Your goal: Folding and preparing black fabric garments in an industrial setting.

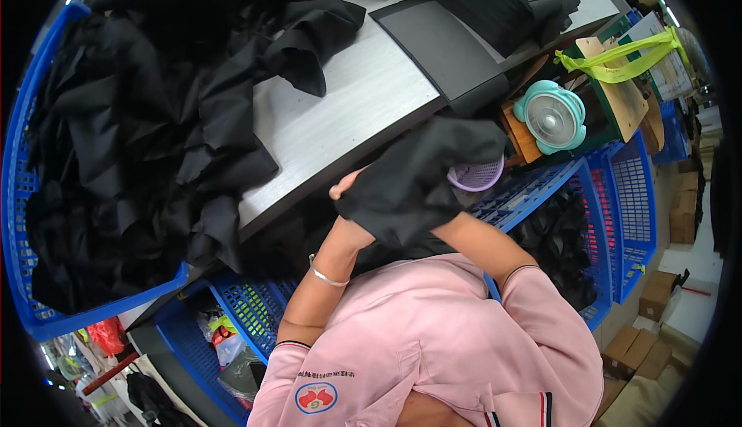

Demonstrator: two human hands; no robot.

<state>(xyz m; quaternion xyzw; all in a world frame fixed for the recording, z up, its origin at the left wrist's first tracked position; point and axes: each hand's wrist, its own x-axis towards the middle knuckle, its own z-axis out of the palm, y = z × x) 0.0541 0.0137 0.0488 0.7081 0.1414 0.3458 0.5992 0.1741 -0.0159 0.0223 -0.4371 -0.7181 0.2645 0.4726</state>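
Observation:
A piece of black fabric (417,180) is held up in front of my chest, beside the table's near edge. My left hand (345,189) is closed on the left edge of this fabric, and only some of its fingers show. My right hand (453,227) reaches in beneath the cloth from the right. Its fingers are hidden there, so their state does not show. A large heap of black fabric pieces (139,133) lies to the left, in and around a blue basket (116,315).
On the grey table (340,110) lie a flat black stack (440,48) and a thicker black pile (510,2). At right are a turquoise fan (550,118), a purple basket (477,176) and blue crates (610,226) with black pieces. Another blue crate (189,334) stands lower left.

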